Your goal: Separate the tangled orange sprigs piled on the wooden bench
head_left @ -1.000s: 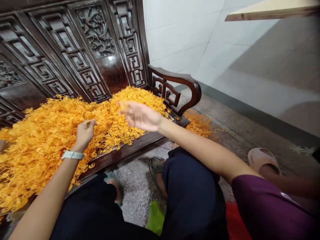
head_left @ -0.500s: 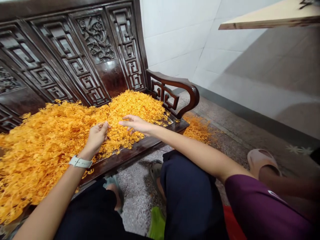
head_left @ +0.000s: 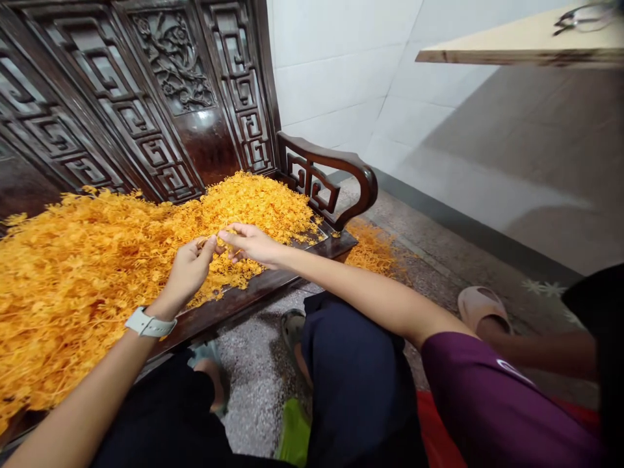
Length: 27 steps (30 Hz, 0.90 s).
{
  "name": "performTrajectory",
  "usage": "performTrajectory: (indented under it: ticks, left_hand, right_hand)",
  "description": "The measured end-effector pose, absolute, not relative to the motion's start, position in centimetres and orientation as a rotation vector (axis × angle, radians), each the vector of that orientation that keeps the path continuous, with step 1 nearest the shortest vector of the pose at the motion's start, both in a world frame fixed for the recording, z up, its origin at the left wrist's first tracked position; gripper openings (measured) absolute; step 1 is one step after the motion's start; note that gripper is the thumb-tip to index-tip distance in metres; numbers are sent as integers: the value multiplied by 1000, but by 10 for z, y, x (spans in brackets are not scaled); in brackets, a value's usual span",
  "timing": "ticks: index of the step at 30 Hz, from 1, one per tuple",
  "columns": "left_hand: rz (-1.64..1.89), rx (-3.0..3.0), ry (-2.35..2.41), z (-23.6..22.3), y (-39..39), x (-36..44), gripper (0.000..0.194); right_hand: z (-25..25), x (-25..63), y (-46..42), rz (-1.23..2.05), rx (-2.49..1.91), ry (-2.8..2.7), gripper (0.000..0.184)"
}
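Dark carved hardwood bench (head_left: 229,311), its back panels fretted in key patterns, standing against a white tiled wall (head_left: 331,78). Across its seat lies a deep, loose heap of fine orange sprigs (head_left: 97,273), running from the left edge of the view to just short of the curved wooden armrest (head_left: 331,170). Colour saturated orange-yellow; each sprig a thin, many-branched stem set with tiny florets. The sprigs appear light, dry and probably brittle. Their branches are likely to snag one another, so a single stem between the fingertips seems a safer hold than a handful.

Left hand (head_left: 189,272), wearing a pale-strapped wristwatch (head_left: 149,323), curled, with fingertips closed at the front of the heap, apparently pinching a thin sprig. Right hand (head_left: 247,246), just beside it, half open, with fingers loosely curved and reaching toward the left fingertips; whether it has hold of a strand cannot be told.

Beyond the armrest, a smaller orange drift (head_left: 370,250) on the speckled terrazzo floor (head_left: 253,364). At far right, a co-worker's bare forearm (head_left: 546,354) and a beige slipper (head_left: 480,309).
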<state>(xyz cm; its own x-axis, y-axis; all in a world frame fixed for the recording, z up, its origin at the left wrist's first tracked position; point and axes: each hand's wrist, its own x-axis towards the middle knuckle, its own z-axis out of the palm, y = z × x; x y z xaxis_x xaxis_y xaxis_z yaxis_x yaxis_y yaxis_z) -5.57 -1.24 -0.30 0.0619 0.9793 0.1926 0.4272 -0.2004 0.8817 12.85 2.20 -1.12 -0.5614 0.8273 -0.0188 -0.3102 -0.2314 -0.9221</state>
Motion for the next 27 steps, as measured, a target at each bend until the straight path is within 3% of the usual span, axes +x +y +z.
performTrajectory:
  ticks: [5,13,18,27]
  left_hand:
    - [1071,1566,1393,0,-19,-52,48]
    - [1060,1778,1464,17,-34,-44,56]
    - [1083,1982,1551,25,-44,-35,54]
    - [1258,2082,1683,36,-47,-30,52]
  right_hand:
    - [-17,135,26,1719,-646,-1264,29]
    - [-17,147,34,1447,-706,-1545,49]
    - [-24,140,43,1476,-681,-1500,57]
    - [-13,111,44,1666,-655,-1125,48]
